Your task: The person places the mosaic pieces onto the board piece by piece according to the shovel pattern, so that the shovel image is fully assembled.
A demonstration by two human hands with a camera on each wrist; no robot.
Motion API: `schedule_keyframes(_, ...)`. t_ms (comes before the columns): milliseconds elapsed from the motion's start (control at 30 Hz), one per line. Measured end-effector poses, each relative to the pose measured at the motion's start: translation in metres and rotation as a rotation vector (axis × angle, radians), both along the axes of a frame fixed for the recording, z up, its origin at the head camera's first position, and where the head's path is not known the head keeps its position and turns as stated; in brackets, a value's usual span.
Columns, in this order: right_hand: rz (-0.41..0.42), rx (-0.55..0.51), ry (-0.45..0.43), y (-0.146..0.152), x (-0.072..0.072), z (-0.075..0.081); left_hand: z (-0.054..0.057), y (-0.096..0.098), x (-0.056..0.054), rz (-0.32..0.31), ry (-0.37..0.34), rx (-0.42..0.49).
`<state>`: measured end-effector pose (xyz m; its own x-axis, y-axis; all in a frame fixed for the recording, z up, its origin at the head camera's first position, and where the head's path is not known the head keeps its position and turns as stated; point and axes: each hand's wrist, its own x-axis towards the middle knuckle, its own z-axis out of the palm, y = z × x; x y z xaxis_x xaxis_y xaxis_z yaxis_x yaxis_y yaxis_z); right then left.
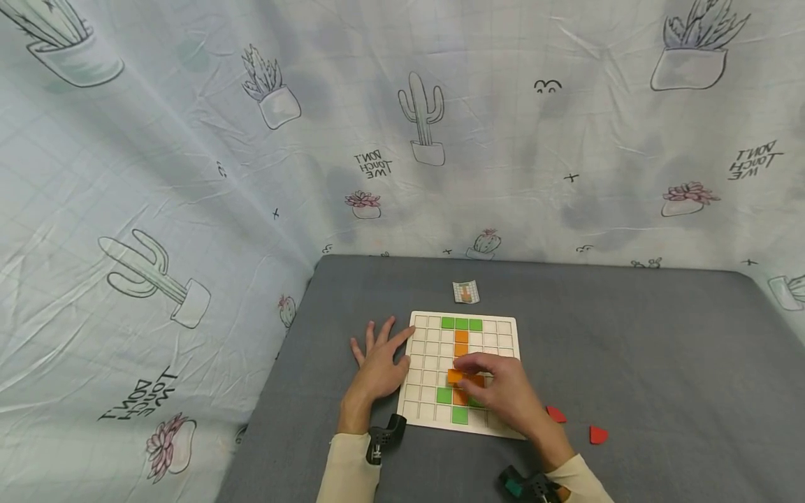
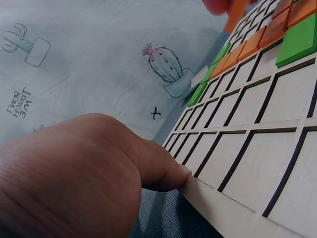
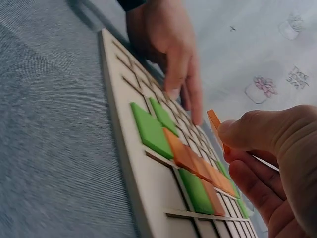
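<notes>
A wooden grid board (image 1: 423, 391) lies on the dark grey tabletop. Green square tiles (image 1: 462, 324) sit in its far row, with a column of orange tiles (image 1: 462, 337) running toward the near side, where more green tiles (image 1: 460, 416) lie. Over the board, my right hand (image 1: 503, 391) pinches a loose orange tile (image 3: 216, 130) between thumb and fingers, raised above the grid in the right wrist view. My left hand (image 1: 380, 370) rests at the board's left edge with fingers spread; its thumb (image 2: 166, 171) touches the rim in the left wrist view.
A small printed card (image 1: 466, 292) lies beyond the board's far edge. Two red pieces (image 1: 556, 414) (image 1: 598, 435) are on the table to the right. A patterned cloth (image 1: 503, 175) with cactus drawings hangs behind the table and along its left side.
</notes>
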<state>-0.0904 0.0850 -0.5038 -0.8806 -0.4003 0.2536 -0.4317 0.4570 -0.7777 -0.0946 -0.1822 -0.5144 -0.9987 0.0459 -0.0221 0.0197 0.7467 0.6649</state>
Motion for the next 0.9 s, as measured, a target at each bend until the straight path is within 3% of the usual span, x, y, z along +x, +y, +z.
schedule_keyframes(167, 0.030, 0.023, 0.014, -0.007, 0.001, -0.005, 0.000, 0.001, 0.000, 0.004, -0.004, -0.010)
schedule_keyframes(333, 0.061, 0.051, 0.083, -0.014, -0.002, -0.006, 0.000, 0.000, 0.000, -0.002, -0.004, -0.010)
schedule_keyframes(500, 0.104, 0.139, 0.118, -0.021, -0.004, -0.002, -0.002, 0.000, 0.000, -0.005, 0.000, -0.011)
schedule_keyframes(700, 0.095, 0.243, 0.117, -0.023, -0.003, 0.002, -0.002, 0.000, 0.001, -0.007, -0.004, -0.005)
schedule_keyframes(900, 0.104, 0.264, 0.144, -0.025, -0.004, 0.004, -0.001, 0.000, 0.001, -0.003, 0.001, -0.004)
